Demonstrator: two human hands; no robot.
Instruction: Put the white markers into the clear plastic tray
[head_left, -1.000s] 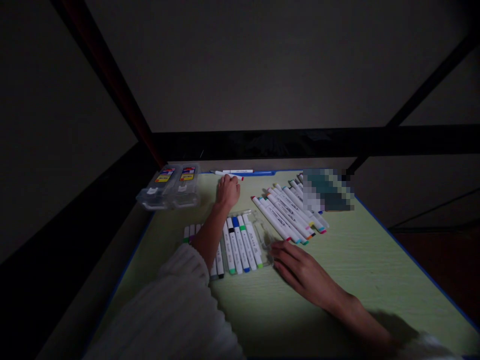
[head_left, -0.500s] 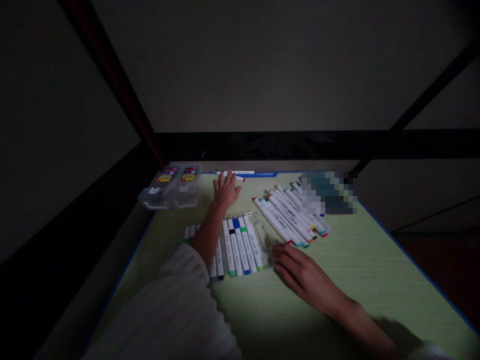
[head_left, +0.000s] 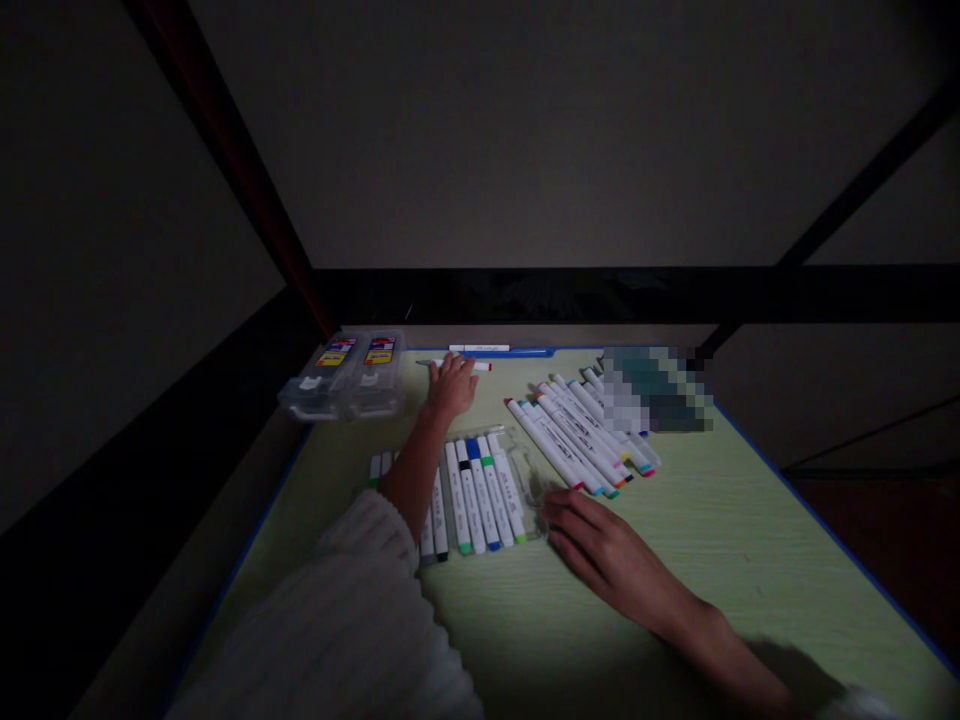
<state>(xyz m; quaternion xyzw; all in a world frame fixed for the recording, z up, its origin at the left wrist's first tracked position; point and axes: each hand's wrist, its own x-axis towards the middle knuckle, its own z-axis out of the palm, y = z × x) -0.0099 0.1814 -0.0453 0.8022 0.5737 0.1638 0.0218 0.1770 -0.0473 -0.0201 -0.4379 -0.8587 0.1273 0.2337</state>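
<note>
My left hand [head_left: 452,387] reaches to the far side of the table, fingers spread and laid over a white marker [head_left: 482,367] with a red end. The marker lies flat beneath the fingers, which partly hide it. A clear plastic case [head_left: 536,520] lies open in front of me, with white markers [head_left: 480,500] lined up in it. Green, blue and black ends show among them. My left forearm covers part of this row. At the case's right edge, my right hand [head_left: 600,550] pinches the rim between bent fingers and thumb.
Loose white markers [head_left: 570,440] with coloured ends lie to the right, beside a pixelated dark green item [head_left: 667,390]. Two clear boxes [head_left: 371,375] with yellow labels stand at the far left. Another white marker [head_left: 480,348] rests by a blue groove [head_left: 517,353] along the table's far edge.
The red-ended marker has come slightly nearer and now lies straighter across, with my left fingers lower over it. My right hand has stayed at the case's edge.
</note>
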